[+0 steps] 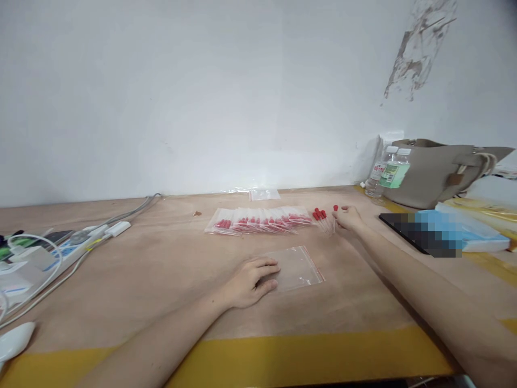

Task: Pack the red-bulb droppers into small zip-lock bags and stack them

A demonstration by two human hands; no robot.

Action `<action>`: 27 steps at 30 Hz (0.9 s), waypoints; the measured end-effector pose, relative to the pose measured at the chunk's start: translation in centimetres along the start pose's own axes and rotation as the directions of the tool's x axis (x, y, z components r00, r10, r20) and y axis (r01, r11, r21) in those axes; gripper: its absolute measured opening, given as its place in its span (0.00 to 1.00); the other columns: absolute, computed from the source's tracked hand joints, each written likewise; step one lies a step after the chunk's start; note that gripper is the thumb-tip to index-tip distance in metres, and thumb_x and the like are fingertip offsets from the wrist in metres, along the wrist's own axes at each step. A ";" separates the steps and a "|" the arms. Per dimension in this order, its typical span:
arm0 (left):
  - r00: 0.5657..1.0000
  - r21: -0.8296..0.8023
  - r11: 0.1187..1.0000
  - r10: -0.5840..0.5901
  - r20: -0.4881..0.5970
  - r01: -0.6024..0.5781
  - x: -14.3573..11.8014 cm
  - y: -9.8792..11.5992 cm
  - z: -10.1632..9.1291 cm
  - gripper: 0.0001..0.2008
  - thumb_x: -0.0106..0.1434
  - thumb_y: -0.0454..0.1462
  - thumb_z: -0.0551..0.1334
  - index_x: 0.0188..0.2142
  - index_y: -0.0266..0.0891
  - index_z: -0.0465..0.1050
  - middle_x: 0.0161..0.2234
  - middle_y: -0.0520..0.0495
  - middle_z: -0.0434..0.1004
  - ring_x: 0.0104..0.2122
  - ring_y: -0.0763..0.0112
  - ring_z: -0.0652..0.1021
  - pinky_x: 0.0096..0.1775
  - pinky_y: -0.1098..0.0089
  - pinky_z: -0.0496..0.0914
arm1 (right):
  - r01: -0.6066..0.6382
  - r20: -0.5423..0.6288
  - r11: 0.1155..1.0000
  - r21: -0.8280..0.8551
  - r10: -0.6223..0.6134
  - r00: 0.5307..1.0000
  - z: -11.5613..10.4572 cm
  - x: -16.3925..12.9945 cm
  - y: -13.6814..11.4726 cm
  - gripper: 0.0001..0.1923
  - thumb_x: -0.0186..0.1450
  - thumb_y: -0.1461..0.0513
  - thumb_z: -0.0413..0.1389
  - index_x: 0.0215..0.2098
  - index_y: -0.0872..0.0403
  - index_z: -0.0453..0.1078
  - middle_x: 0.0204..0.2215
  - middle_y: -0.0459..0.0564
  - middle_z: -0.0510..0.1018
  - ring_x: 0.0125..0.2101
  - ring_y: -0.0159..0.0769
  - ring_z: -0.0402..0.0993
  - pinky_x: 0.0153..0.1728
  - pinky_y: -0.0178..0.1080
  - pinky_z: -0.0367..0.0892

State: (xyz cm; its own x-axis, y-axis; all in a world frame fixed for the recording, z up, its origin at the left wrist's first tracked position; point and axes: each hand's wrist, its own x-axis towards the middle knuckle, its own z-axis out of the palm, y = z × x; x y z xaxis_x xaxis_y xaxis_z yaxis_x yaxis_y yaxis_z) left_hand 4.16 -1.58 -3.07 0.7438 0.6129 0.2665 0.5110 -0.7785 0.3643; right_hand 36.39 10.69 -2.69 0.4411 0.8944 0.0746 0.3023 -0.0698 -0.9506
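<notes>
My left hand (251, 280) rests palm down on the wooden table, its fingers on the left edge of an empty clear zip bag (297, 268). My right hand (348, 217) reaches far forward and pinches a red-capped dropper (335, 209) at the right end of a small loose group of red-capped droppers (320, 216). To the left of these lies a row of several filled clear bags with red droppers inside (258, 220).
A power strip with plugs and cables (60, 248) lies at the left. A small pile of empty bags (264, 194) sits by the wall. At the right stand two water bottles (390, 172), a grey handbag (438, 172), a dark tablet (407, 229) and a blue pack (464, 231).
</notes>
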 end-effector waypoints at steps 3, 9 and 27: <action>1.000 0.003 1.000 0.005 0.021 -0.005 0.0 -0.1 0.0 0.18 0.64 0.41 0.51 0.53 0.39 0.62 0.53 0.44 0.63 0.53 0.65 0.64 0.54 0.63 0.58 | -0.011 0.044 0.996 0.084 0.007 0.999 0.4 -3.0 -0.2 0.17 0.55 0.68 0.52 0.42 0.54 0.54 0.16 0.40 0.64 0.14 0.27 0.63 0.14 0.30 0.60; 1.000 -0.008 1.000 0.016 0.006 -0.016 -0.1 -0.1 0.1 0.19 0.63 0.41 0.53 0.53 0.40 0.62 0.54 0.44 0.62 0.53 0.65 0.64 0.54 0.62 0.57 | -0.031 0.173 0.922 0.386 -0.039 0.984 1.5 -8.7 0.8 0.16 0.54 0.67 0.53 0.37 0.49 0.51 0.19 0.37 0.64 0.15 0.27 0.67 0.14 0.29 0.65; 1.000 -0.047 0.999 -0.016 -0.027 0.015 0.0 0.0 0.1 0.23 0.62 0.42 0.55 0.55 0.42 0.55 0.52 0.43 0.63 0.51 0.62 0.65 0.52 0.58 0.59 | -0.212 0.614 0.924 0.319 -0.031 0.789 -0.1 -10.9 1.2 0.15 0.48 0.62 0.63 0.27 0.55 0.61 0.22 0.45 0.73 0.22 0.26 0.70 0.23 0.29 0.67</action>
State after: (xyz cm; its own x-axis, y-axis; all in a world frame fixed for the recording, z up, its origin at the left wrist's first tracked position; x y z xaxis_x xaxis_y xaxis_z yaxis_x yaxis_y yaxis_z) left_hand 4.15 -1.57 -3.13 0.7239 0.6287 0.2843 0.5011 -0.7622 0.4097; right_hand 32.06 0.83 -4.60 -0.1801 0.9789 -0.0968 -0.0836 -0.1133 -0.9900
